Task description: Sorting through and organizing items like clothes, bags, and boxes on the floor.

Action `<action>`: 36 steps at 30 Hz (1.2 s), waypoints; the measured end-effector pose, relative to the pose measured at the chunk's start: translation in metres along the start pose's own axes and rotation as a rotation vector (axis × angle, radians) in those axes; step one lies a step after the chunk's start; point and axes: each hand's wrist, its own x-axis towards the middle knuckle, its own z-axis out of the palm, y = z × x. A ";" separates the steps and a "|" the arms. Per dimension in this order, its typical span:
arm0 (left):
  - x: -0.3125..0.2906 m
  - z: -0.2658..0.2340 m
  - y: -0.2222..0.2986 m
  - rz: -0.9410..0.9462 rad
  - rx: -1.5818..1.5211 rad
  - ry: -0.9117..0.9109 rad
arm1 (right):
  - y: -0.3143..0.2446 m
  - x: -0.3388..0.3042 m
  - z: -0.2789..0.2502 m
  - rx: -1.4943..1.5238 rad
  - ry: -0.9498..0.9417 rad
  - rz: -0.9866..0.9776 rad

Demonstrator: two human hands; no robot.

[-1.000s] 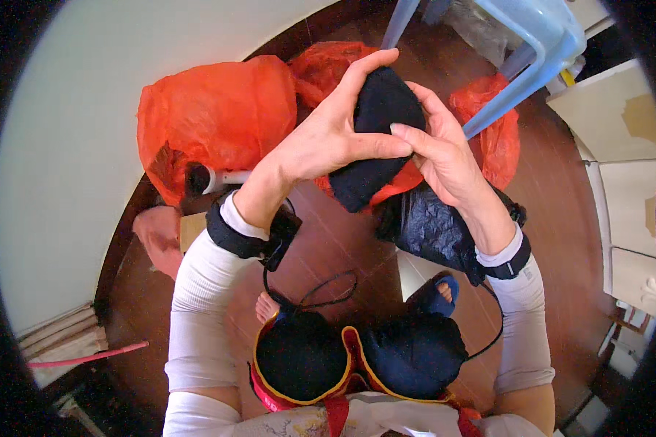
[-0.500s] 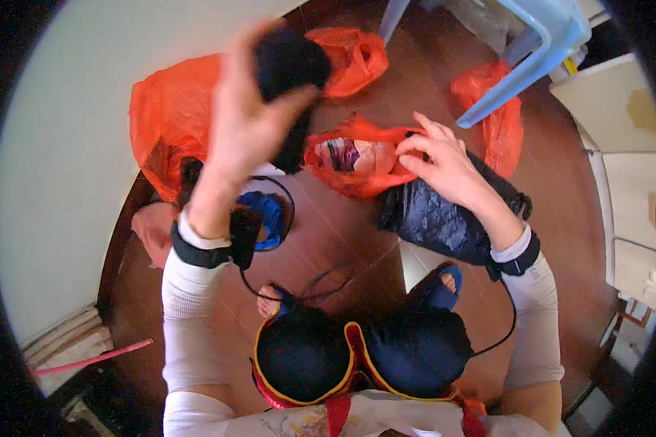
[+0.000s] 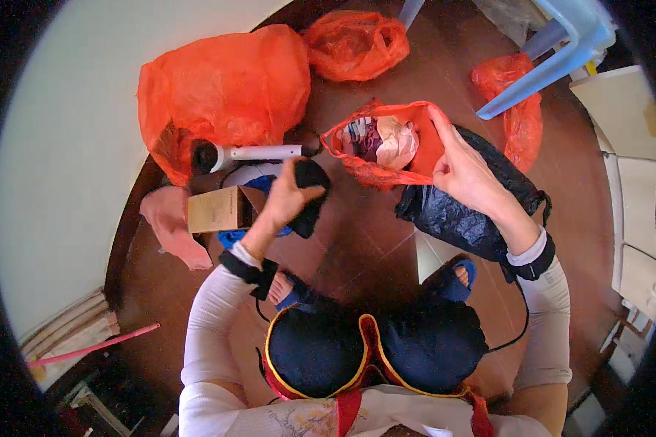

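Observation:
My right hand [image 3: 468, 175] is closed on the rim of an orange-red plastic bag [image 3: 434, 135], pulling its mouth wide. Inside the bag lie folded clothes [image 3: 390, 142] in pale pink, dark purple and white. To the left, my left hand [image 3: 288, 197] grips a black cloth bundle [image 3: 311, 204], with the thumb across its front and the other fingers partly hidden. Beside that hand stands an open brown cardboard box [image 3: 215, 210]. A white tube-shaped thing [image 3: 262, 153] with a rounded end lies just beyond the box.
A big orange-red bag [image 3: 233, 87] stands against the wall, with smaller ones [image 3: 357, 44] [image 3: 521, 138] behind and at right. A black plastic bag [image 3: 452, 218] lies under my right forearm. Pink cloth [image 3: 171, 226] lies at left. Blue stool legs [image 3: 532, 80] reach in at far right.
My left hand has come down and nearer with the black cloth, uncovering the box and white tube. My right hand keeps hold of the bag, whose mouth is wider.

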 end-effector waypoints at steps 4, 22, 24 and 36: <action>0.006 0.042 -0.015 0.120 0.290 -0.054 | -0.006 0.001 -0.001 0.010 -0.004 -0.009; 0.019 -0.003 0.058 0.248 -0.164 0.190 | 0.001 0.002 0.002 0.035 -0.034 0.019; 0.014 0.001 0.084 0.313 -0.257 0.193 | 0.002 0.003 0.004 0.019 -0.044 -0.010; 0.012 0.012 0.120 0.388 -0.349 0.038 | -0.005 0.003 -0.005 0.182 0.009 -0.003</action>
